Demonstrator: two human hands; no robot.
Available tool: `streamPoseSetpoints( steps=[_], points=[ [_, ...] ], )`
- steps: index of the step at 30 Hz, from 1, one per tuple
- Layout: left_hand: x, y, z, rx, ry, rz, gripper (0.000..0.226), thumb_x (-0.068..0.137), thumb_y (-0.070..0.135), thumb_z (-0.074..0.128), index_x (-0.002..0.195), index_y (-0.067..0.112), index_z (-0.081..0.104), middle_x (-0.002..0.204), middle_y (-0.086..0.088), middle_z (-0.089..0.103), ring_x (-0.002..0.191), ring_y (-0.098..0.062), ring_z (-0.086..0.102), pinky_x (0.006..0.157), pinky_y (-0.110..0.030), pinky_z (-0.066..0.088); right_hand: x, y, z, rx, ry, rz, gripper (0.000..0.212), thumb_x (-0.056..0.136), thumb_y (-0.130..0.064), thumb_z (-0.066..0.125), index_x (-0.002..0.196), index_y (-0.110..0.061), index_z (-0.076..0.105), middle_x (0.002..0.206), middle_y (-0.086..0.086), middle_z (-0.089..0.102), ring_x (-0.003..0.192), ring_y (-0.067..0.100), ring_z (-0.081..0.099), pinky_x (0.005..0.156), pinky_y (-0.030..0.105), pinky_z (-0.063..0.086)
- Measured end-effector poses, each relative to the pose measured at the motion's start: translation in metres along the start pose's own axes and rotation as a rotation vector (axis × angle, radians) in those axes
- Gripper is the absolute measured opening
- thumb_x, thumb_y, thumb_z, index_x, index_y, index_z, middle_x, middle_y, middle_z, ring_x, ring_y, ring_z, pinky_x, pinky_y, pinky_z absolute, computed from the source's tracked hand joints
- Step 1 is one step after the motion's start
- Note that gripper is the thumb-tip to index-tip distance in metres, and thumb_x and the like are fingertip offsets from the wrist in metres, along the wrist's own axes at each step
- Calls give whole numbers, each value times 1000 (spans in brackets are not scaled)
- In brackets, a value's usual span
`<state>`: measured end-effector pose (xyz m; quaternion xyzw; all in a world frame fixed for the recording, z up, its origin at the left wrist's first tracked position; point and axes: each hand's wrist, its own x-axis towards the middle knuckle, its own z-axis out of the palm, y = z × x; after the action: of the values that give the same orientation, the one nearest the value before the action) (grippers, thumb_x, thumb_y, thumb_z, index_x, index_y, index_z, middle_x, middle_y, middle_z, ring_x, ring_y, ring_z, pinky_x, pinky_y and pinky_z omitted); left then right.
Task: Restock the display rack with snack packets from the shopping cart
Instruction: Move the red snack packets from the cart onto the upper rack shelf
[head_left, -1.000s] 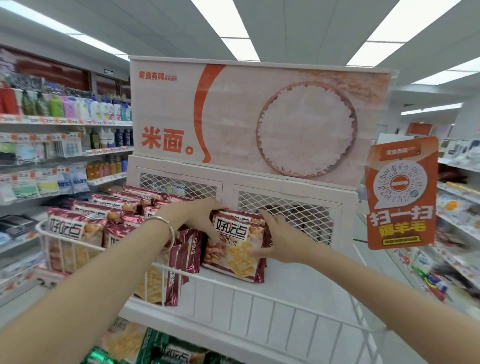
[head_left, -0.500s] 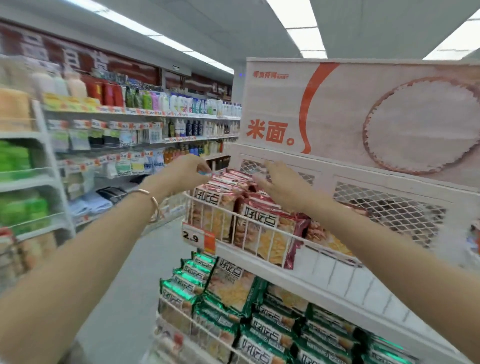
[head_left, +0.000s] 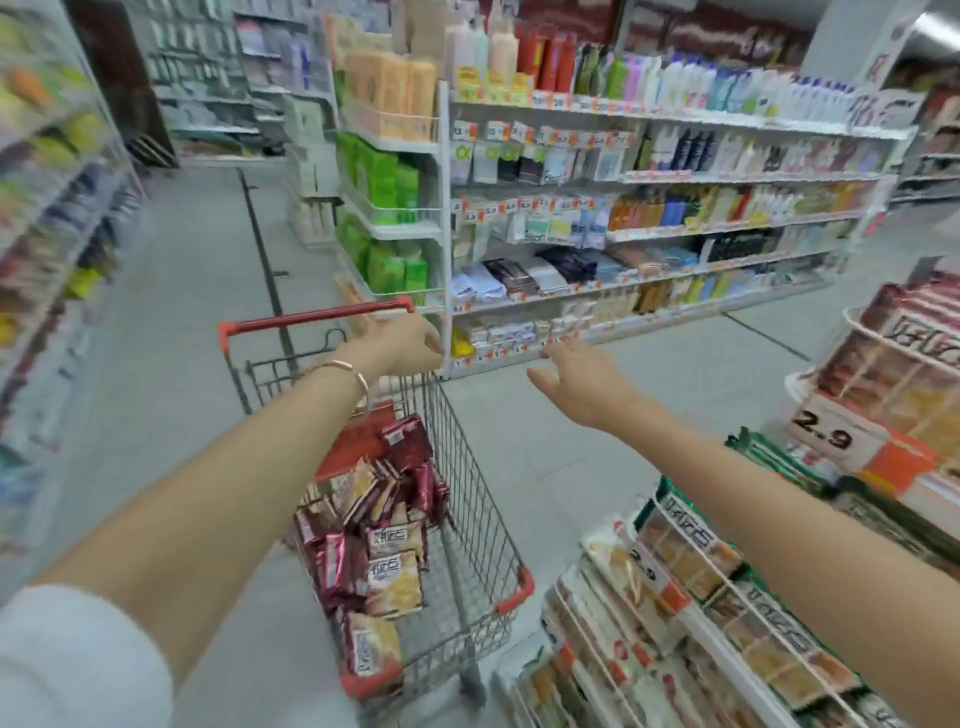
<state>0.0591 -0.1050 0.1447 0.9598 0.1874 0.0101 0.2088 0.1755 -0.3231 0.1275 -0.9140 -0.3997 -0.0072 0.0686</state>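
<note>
Maroon film with a pale cracker picture and a white label panel: that is how the snack packets (head_left: 384, 566) look from the head view, heaped loose and crisscrossed in the shopping cart (head_left: 467, 519) at lower centre. Motion blur smears the print, so I cannot read it.

I judge them light, soft-walled and a bit slick, with brittle contents that a hard squeeze would crush. I would take each one flat across its broad faces, or by the crimped end seam. Several at once might slide apart.

My left hand (head_left: 410, 343) hangs over the far end of the cart near the red handle (head_left: 317, 314), fingers loosely drooped and holding nothing. A bracelet (head_left: 353, 374) sits on that wrist. My right hand (head_left: 582, 384) is spread and empty, over the floor between the cart and the display rack (head_left: 691, 618).

The rack stands just right of the cart, its wire tiers showing rows of what seem to be similar packets and a price tag (head_left: 826, 434) on the upper tier.
</note>
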Motion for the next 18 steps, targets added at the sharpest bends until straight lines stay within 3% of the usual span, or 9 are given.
streamPoseSetpoints(
  steps=[3,5,9,11,14,15,16,17,18],
  points=[
    [-2,-58,33,-49,-60,-87,27,97,14,58,119,5,72,122,-4,68,110,-24,63,90,-28,49,30,-38,59,39,-118,-49,53,104,-48,38,142,-12,46,140,15,51,128,34,47,105,44,39],
    [-3,-92,61,-112,-117,-141,27,98,14,58,120,4,70,115,2,63,100,-19,60,80,-25,46,47,-56,97,60,-186,-89,52,104,-47,37,140,-11,49,136,15,53,125,34,50,102,43,39],
    [3,-153,123,-202,-208,-276,16,95,14,59,99,13,74,95,2,61,86,-20,57,77,-30,49,79,-79,175,153,-360,-99,46,104,-45,39,121,-7,60,120,15,63,113,33,57,95,43,47],
    [8,-176,151,-221,-261,-343,12,93,11,57,86,17,66,86,-1,51,79,-20,52,76,-30,46,93,-84,217,195,-485,-89,43,103,-44,40,111,-7,60,110,13,66,104,32,61,91,42,50],
    [18,-201,196,-322,-303,-457,19,94,7,53,77,15,53,91,4,36,67,-18,42,62,-23,39,110,-82,282,255,-700,-62,44,105,-43,37,107,-5,59,103,10,62,97,27,59,87,35,48],
    [19,-207,209,-374,-321,-513,21,96,8,53,75,13,54,108,-8,22,60,-17,40,54,-18,38,113,-81,300,266,-765,-51,45,106,-42,35,107,-5,60,105,12,60,102,28,58,86,32,44],
    [19,-211,223,-418,-344,-566,19,97,10,54,78,11,56,71,-10,36,58,-17,40,49,-16,37,116,-79,318,281,-826,-34,45,107,-41,33,106,-6,61,111,15,59,111,31,58,87,32,42],
    [19,-215,237,-467,-364,-616,14,98,13,54,84,13,57,85,0,48,63,-18,43,49,-16,38,119,-77,333,292,-876,-21,46,108,-40,31,109,-7,62,119,17,59,121,34,55,91,34,41],
    [19,-218,250,-517,-378,-665,11,98,15,54,87,14,57,85,-8,50,69,-18,45,51,-16,41,122,-75,346,302,-913,-12,48,108,-39,30,119,-4,61,129,20,58,127,35,52,98,36,42]
  ],
)
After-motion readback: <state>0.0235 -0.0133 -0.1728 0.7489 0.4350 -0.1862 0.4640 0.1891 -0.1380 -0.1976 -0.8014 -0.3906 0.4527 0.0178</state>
